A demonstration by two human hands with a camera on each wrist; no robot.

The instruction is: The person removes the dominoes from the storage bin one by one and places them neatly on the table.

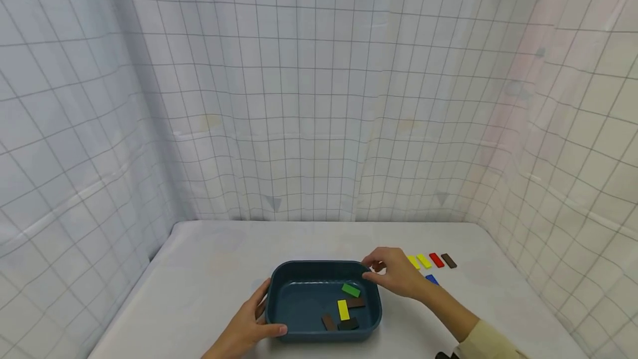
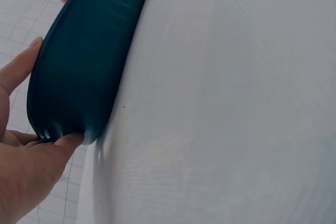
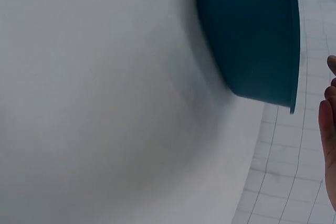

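On the table sits a blue tray, its left end gripped by the left hand. The right hand, thumb and fingertips apart, is at its far right corner; loading seems in hand, next calling for a pinch on the red tile.

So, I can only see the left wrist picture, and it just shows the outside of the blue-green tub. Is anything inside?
Observer: Yes, the tub has five flat pieces in it: one green piece, one yellow piece, one blackish piece and two brown pieces.
Operator: Cool! Are there any outside it too?
Observer: Yes, the head view shows more on the table, to the right of the tub, like a red piece.
Operator: Ooh, is there a blue one?
Observer: Yes, a blue piece lies on the table, closer to the person than the red piece.
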